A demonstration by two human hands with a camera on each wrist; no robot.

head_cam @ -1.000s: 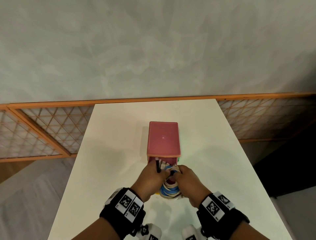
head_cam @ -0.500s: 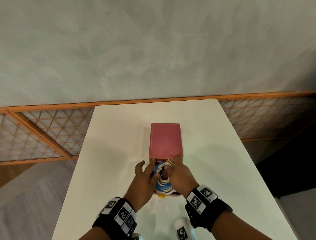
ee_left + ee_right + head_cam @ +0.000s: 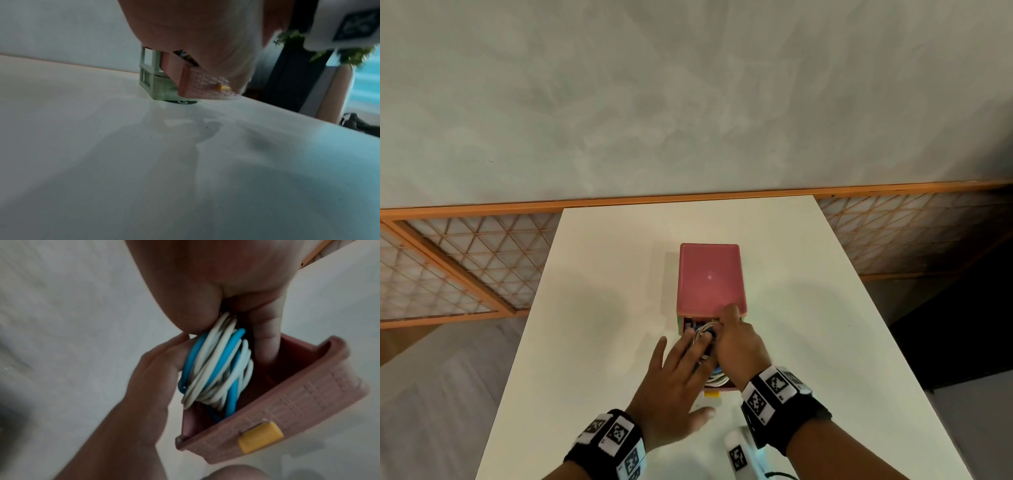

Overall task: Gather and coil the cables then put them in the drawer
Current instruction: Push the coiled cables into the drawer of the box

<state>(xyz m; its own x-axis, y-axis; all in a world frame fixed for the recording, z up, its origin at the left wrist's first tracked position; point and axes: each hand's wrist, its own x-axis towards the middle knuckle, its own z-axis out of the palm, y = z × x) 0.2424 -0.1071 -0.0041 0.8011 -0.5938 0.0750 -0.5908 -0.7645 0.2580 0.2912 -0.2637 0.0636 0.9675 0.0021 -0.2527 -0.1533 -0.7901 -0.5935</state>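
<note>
A coil of white and blue cables point(image 3: 218, 369) stands on edge inside the open pink drawer point(image 3: 287, 402), which has a yellow knob point(image 3: 261, 436). My right hand point(image 3: 726, 337) pinches the top of the coil between thumb and fingers point(image 3: 265, 344). My left hand point(image 3: 683, 356) lies flat with fingers spread, its fingertips point(image 3: 162, 360) touching the coil's left side. In the head view the coil point(image 3: 703, 334) is mostly hidden by both hands. The drawer sticks out of a small pink-topped cabinet point(image 3: 710, 277) with a green frame point(image 3: 152, 81).
The cabinet sits mid-table on a white table point(image 3: 602, 308). A white tagged device point(image 3: 738, 454) lies near the front edge by my right wrist. An orange lattice railing point(image 3: 465, 260) and a grey wall stand behind the table.
The coil has gone from above the drawer's front down into the drawer. My left hand has let go of it and flattened out beside it; my right hand still grips it.
</note>
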